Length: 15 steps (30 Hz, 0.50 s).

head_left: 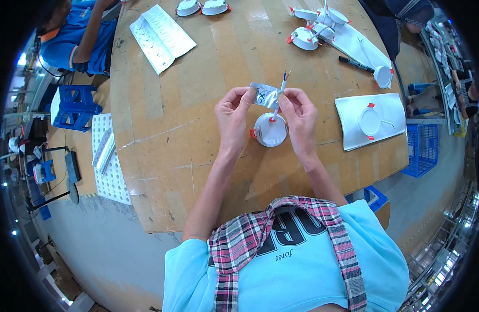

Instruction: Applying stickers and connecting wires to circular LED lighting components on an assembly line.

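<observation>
A small silver label (265, 95) with dark print is stretched between my two hands. My left hand (233, 113) pinches its left end between thumb and fingers. At the other end, my right hand (299, 113) pinches the label beside a white cable (284, 83). The cable runs up from a round white downlight (271, 136) with red clips, and bare coloured wire ends show at its top. That downlight lies on the brown tabletop (198, 130), just below and between my hands. Whether the label touches the cable is hard to tell.
Right of my hands, another downlight (369, 121) lies on silver sheets (348, 138). Further back are a black marker (355, 63) and several clustered downlights (305, 38). A label sheet (159, 39) lies at far left. A person in blue (83, 41) sits beyond the left edge.
</observation>
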### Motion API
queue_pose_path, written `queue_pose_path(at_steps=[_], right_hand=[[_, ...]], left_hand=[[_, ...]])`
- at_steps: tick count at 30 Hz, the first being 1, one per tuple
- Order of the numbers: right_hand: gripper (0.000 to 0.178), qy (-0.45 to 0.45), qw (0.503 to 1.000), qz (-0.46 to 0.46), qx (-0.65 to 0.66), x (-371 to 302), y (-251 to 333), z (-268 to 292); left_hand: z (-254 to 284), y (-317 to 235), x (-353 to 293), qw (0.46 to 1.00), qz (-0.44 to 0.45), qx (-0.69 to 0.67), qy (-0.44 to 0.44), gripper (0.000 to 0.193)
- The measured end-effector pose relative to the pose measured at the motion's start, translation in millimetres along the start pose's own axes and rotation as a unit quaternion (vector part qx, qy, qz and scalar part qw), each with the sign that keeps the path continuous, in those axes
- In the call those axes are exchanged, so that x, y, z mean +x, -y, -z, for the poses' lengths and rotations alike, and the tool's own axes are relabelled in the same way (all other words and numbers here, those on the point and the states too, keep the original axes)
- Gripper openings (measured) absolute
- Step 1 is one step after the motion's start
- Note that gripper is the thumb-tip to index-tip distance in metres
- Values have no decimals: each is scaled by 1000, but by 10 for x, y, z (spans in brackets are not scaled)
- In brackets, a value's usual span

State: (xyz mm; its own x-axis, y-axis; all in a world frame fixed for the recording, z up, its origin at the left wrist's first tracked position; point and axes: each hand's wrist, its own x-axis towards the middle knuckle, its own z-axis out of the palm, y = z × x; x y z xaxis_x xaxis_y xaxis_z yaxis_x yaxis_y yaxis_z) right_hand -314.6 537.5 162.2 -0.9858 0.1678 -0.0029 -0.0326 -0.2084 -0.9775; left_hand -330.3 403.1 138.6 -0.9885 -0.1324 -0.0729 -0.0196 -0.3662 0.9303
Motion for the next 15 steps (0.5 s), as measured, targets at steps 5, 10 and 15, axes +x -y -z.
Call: queue_pose_path(at_steps=[5,10,15], right_hand=[[22,26,999,-2,-38,112,42,-55],[26,-7,990,30,-138,252,-24,-56],[26,-11,987,34,-159,326,-18,-80]], left_hand=[[31,66,112,1000,-11,0,17,17],[56,86,198,999,-8,-30,9,29],[143,71,269,990,44,-135,23,41]])
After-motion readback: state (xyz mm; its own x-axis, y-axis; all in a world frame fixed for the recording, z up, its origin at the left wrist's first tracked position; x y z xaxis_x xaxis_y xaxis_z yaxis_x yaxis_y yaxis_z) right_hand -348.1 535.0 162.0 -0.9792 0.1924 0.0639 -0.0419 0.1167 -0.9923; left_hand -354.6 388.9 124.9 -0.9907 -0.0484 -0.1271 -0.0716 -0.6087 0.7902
